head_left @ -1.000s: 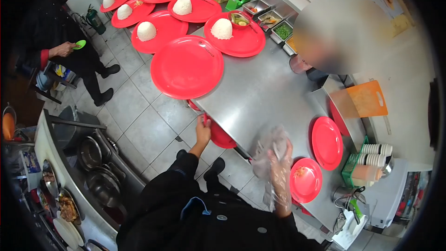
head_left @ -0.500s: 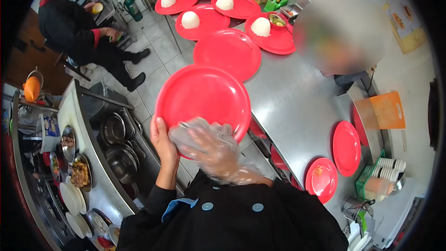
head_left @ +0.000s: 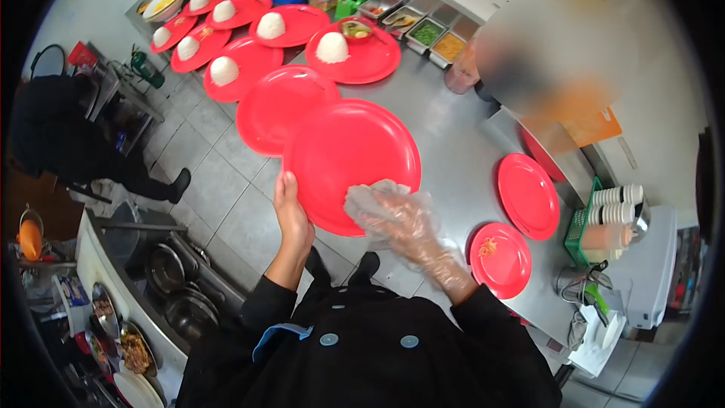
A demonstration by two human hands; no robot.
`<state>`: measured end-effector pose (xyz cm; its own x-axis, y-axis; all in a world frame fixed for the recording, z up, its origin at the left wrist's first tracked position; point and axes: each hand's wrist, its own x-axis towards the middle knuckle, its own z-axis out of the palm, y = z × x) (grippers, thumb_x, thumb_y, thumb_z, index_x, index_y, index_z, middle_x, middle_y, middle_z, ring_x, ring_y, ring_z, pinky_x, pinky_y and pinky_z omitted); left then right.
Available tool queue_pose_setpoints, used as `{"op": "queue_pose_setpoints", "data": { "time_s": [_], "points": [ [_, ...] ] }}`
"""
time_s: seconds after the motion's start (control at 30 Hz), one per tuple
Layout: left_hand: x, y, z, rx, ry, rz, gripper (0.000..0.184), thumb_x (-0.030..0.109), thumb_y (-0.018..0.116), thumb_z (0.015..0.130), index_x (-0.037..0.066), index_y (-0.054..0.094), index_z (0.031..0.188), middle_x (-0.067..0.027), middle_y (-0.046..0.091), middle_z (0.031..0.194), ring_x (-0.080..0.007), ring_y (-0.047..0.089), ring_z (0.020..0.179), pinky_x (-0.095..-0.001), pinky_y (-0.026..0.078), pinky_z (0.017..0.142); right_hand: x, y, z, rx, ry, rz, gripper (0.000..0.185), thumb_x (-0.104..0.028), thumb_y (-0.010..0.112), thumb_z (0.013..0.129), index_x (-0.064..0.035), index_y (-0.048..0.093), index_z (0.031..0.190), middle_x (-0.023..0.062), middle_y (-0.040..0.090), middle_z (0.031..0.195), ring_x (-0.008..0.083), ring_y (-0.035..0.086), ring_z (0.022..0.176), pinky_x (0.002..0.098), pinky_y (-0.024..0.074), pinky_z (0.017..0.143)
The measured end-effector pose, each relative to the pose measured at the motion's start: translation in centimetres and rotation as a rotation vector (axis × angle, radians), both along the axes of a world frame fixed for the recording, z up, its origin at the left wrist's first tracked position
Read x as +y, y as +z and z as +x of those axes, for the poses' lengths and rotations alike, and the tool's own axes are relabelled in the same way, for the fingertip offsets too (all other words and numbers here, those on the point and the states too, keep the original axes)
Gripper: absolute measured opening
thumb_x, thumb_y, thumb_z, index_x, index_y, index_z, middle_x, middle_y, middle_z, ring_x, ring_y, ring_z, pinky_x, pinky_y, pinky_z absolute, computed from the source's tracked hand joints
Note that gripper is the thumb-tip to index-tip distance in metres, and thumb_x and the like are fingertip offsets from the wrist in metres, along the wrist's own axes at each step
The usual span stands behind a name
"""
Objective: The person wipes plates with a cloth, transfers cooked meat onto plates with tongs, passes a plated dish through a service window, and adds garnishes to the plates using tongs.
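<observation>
Red plate (head_left: pixel 351 155) got shifted further over the table (head_left: pixel 457 136), round face up, rim clutched by left grip (head_left: pixel 294 221); right grip's (head_left: pixel 406 223) hold couldn't be told.

The person wears a black jacket (head_left: pixel 362 370) with round, light-blue buttons (head_left: pixel 409 341) across the front, two of them large in view. A bright blue strip (head_left: pixel 281 338) with a paler lining shows at the left of the chest. Both sleeves (head_left: pixel 269 301) are plain black. A clear, crinkled plastic glove (head_left: pixel 434 253) covers the right hand (head_left: pixel 404 219) and forearm; the left hand (head_left: pixel 294 217) is bare. The shoes (head_left: pixel 365 266) are dark.
</observation>
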<state>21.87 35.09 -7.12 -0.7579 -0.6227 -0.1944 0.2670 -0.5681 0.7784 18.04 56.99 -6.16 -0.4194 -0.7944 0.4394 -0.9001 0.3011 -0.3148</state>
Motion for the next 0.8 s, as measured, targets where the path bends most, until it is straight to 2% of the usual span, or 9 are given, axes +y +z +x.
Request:
{"op": "queue_pose_setpoints", "data": {
  "time_s": [0.1,0.17,0.23,0.33,0.4,0.47,0.6,0.67,0.8],
  "points": [
    [2.9,-1.6,-0.5,-0.127,-0.210,0.141,0.029,0.018,0.046,0.095,0.005,0.041,0.120,-0.0085,0.055,0.112,-0.0181,0.056,0.101,-0.0341,0.053,0.077,4.6,-2.1,-5.3,-0.927,-0.226,-0.322,0.051,-0.010,0.072,0.066,-0.0099,0.058,0.116,0.0127,0.059,0.108,0.0268,0.057,0.099,0.0385,0.0461,0.086],
    [5.7,-3.0,-1.3,-0.169,-0.263,0.171,0.031,0.013,0.048,0.093,0.009,0.033,0.120,-0.0087,0.051,0.116,-0.0216,0.056,0.102,-0.0410,0.055,0.075,6.6,-1.5,-9.2,-1.138,-0.161,-0.550,0.048,-0.008,0.071,0.070,-0.0069,0.058,0.115,0.0123,0.061,0.105,0.0245,0.059,0.097,0.0359,0.0461,0.087],
    [7.8,-4.8,-2.6,-0.153,-0.291,0.159,0.032,0.011,0.049,0.092,0.009,0.032,0.118,-0.0091,0.049,0.118,-0.0223,0.056,0.103,-0.0420,0.055,0.075,7.8,1.7,-13.5,-0.769,-0.283,0.075,0.065,0.011,0.053,0.060,-0.0083,0.053,0.122,0.0115,0.054,0.122,0.0249,0.056,0.106,0.0344,0.0467,0.086],
    [9.6,-5.9,-4.0,-0.186,-0.326,0.106,0.034,0.017,0.046,0.094,0.009,0.029,0.122,-0.0142,0.050,0.120,-0.0271,0.056,0.106,-0.0483,0.051,0.081,6.5,1.5,-19.3,-1.043,-0.315,-0.446,0.073,0.001,0.059,0.067,-0.0085,0.035,0.136,0.0151,0.054,0.123,0.0250,0.054,0.111,0.0316,0.0427,0.091],
    [8.8,-6.3,-4.6,-0.356,-0.550,0.210,0.033,0.024,0.042,0.095,0.008,0.029,0.121,-0.0193,0.057,0.108,-0.0288,0.064,0.088,-0.0434,0.055,0.071,5.9,-0.4,-24.1,-1.175,-0.117,-0.774,0.082,-0.007,0.065,0.070,-0.0142,0.026,0.141,0.0178,0.055,0.122,0.0289,0.056,0.109,0.0302,0.0410,0.093],
    [8.1,-6.4,-5.8,-0.449,-0.662,0.135,0.033,0.026,0.040,0.096,0.006,0.029,0.120,-0.0214,0.058,0.103,-0.0295,0.065,0.078,-0.0402,0.056,0.064,5.8,-2.2,-29.2,-0.277,-0.715,-0.162,0.082,-0.005,0.062,0.071,-0.0192,0.024,0.142,0.0123,0.056,0.122,0.0301,0.053,0.112,0.0319,0.0405,0.094],
    [8.8,-6.4,-7.2,-0.425,-0.676,-0.140,0.033,0.025,0.036,0.097,0.003,0.027,0.119,-0.0265,0.058,0.097,-0.0317,0.065,0.061,-0.0345,0.056,0.050,7.4,0.2,-29.6,-0.442,-0.704,-0.043,0.082,-0.004,0.058,0.073,-0.0260,0.022,0.142,0.0110,0.055,0.124,0.0289,0.053,0.113,0.0330,0.0409,0.094],
    [10.2,-6.0,-7.3,-0.394,-0.603,-0.088,0.032,0.024,0.036,0.097,0.002,0.026,0.119,-0.0261,0.058,0.096,-0.0324,0.066,0.065,-0.0350,0.057,0.052,8.1,0.4,-29.4,-0.563,-0.735,-0.078,0.091,0.004,0.057,0.066,-0.0254,0.019,0.144,0.0151,0.052,0.128,0.0291,0.052,0.115,0.0301,0.0369,0.097],
    [11.5,-6.0,-9.4,-0.289,-0.562,-0.005,0.032,0.020,0.037,0.097,0.002,0.023,0.119,-0.0253,0.059,0.096,-0.0351,0.066,0.074,-0.0374,0.058,0.062,7.8,2.3,-27.4,-0.418,-0.784,0.042,0.086,0.003,0.055,0.069,-0.0207,0.020,0.144,0.0156,0.053,0.126,0.0262,0.053,0.113,0.0289,0.0415,0.092]
  ]
}}
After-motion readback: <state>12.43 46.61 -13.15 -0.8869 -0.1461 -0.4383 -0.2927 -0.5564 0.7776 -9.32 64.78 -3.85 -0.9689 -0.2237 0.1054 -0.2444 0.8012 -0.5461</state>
